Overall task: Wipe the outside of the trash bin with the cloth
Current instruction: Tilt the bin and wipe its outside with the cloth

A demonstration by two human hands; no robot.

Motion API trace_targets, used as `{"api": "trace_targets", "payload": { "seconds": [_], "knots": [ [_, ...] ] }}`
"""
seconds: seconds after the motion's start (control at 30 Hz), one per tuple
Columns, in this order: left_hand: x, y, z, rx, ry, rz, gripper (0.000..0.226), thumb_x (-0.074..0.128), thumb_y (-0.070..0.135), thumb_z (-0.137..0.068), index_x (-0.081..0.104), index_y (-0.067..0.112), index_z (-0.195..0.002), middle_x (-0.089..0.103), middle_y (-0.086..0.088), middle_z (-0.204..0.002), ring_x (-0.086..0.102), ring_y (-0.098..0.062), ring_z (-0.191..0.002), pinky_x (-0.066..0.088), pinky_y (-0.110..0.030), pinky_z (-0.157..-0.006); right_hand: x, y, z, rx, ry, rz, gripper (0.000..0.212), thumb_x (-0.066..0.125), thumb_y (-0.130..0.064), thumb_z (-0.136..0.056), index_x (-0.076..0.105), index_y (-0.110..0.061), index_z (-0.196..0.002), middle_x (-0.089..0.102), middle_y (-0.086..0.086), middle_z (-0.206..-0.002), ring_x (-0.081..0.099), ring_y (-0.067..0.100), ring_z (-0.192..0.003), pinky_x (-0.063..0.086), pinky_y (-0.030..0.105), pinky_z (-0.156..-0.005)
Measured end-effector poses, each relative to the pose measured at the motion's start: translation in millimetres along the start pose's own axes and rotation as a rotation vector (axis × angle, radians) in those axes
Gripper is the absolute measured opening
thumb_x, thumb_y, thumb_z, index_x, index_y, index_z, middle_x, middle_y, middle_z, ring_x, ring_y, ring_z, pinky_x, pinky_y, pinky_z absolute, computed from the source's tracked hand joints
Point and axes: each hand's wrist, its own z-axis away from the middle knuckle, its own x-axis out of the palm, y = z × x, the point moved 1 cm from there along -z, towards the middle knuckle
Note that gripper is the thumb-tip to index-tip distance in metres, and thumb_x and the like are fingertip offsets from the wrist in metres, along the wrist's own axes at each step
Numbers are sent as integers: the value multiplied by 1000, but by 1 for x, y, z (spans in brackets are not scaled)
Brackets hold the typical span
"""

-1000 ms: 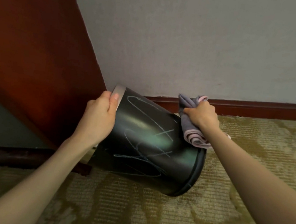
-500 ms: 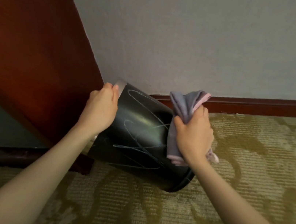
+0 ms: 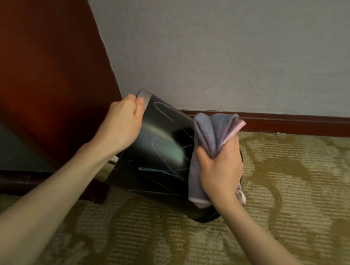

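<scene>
A glossy black trash bin is tipped on its side above the carpet, its silver rim to the upper left and its base to the lower right. Pale scribbled lines cross its outer wall. My left hand grips the rim. My right hand holds a bunched grey cloth with a pink edge pressed flat against the bin's side near the base. The cloth hangs below my palm and hides part of the wall.
A dark red wooden panel rises at the left, close behind the bin. A grey wall with a dark red baseboard runs behind. Patterned green-beige carpet covers the floor.
My right hand with the cloth has come from the bin's far upper side down onto its near side. The bin's base has swung slightly left and lower.
</scene>
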Motion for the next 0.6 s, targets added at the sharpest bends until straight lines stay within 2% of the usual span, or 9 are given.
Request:
{"api": "trace_targets", "payload": {
  "seconds": [0.13,0.27,0.37,0.5,0.6],
  "knots": [
    [0,6,6,29,-16,30,39,29,27,-101,51,2,-81,49,-5,-66,48,-20,-56,35,-35,-50,1,5,-29,128,-5,45,41,65,-34,-77,53,-10,-108,61,9,-102,59,25,-84,44,33,-67],
    [1,10,13,59,-28,60,36,30,27,-101,46,11,-74,47,-2,-62,44,-17,-52,32,-30,-46,2,19,-68,238,-104,177,32,66,-37,-76,54,-13,-93,54,5,-84,51,20,-64,34,28,-54],
    [2,12,19,92,-29,88,35,32,26,-101,40,19,-67,44,0,-58,39,-13,-47,29,-24,-43,6,33,-93,324,-215,255,40,66,-38,-76,56,-8,-100,54,10,-86,52,28,-73,34,30,-61],
    [0,10,22,115,-27,134,36,34,25,-101,40,19,-65,43,2,-57,40,-6,-46,31,-18,-43,11,52,-113,402,-352,299,47,65,-36,-78,56,-4,-112,61,22,-112,59,38,-97,39,32,-69],
    [0,9,25,107,-10,127,36,33,26,-100,42,17,-67,44,0,-58,39,-10,-47,31,-20,-43,13,54,-113,452,-351,347,49,64,-38,-79,55,-5,-114,60,22,-116,58,39,-101,38,33,-71]
  ]
}}
